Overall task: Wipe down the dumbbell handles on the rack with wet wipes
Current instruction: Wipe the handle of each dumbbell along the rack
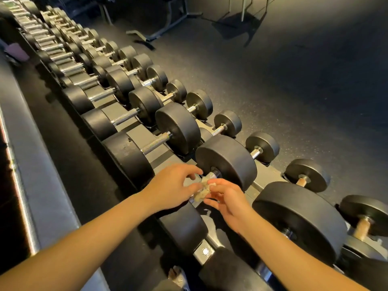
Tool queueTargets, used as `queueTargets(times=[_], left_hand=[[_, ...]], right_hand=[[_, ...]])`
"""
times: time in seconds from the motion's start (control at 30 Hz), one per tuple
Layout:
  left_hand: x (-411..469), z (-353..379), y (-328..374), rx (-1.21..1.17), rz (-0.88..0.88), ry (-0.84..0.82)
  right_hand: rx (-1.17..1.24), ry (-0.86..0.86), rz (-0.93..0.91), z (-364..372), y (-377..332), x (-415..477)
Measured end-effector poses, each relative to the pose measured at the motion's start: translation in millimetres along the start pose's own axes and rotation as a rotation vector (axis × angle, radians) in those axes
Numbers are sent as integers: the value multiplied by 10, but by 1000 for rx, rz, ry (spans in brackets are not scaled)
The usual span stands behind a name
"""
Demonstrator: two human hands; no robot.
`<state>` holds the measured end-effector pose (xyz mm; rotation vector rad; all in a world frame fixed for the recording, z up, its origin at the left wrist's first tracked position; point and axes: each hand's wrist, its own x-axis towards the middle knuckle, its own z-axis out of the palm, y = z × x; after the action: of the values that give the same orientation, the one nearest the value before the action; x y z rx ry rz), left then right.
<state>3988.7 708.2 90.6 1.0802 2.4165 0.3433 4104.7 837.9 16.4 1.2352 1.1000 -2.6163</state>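
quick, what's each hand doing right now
Left hand: pinching the wet wipe over a dumbbell handle.
Right hand: pinching the same wet wipe from the other side.

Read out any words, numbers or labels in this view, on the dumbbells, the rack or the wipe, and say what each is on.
None readable anywhere.
Black round dumbbell heads: no weight numbers show.
Grey metal rack: plain, no label.
Crumpled white wet wipe, pinched between left hand and right hand: no print.
Far dumbbells at the rack's far end: too small and blurred to tell.
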Motion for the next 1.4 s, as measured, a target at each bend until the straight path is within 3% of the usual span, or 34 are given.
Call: queueTargets(times=[0.1,0.23,0.4,0.5,0.6,0.73,0.9,0.97,1.03,1.1,1.17,1.27,1.4], left_hand=[[287,0,128,-136,12,-239],[563,10,64,-159,-106,-266],[859,86,1,-506,-376,-204],[1103,287,-32,-323,-377,-217],[1227,381,-98,-292,-374,-224],[1312,486,-279,-706,-600,-366],[1373,533,-365,-1138,-764,-785],[1358,537,-381,-1169,-751,-837],[1337,499,-356,-1087,-688,-728],[1314,447,-350,-932,-588,-517],[1271,422,-348,-734,-420,-352],[1182,437,-267,-417,-182,-231],[1213,478,-150,-327,-255,-235]], right_hand=[[61,-71,-56,-4,-77,-64],[-210,50,-172,-78,-217,-194],[-608,364,-652,-247,-499,-200],[-766,608,-801,-201,-684,-15],[-885,692,-801,-91,-746,238],[-856,682,-708,70,-686,598],[-801,750,-742,71,-617,687],[-800,755,-752,69,-612,695],[-797,765,-742,72,-609,709],[-795,772,-725,87,-604,709],[-800,781,-717,99,-600,706],[-796,796,-697,106,-589,711],[-801,811,-703,110,-591,702]])
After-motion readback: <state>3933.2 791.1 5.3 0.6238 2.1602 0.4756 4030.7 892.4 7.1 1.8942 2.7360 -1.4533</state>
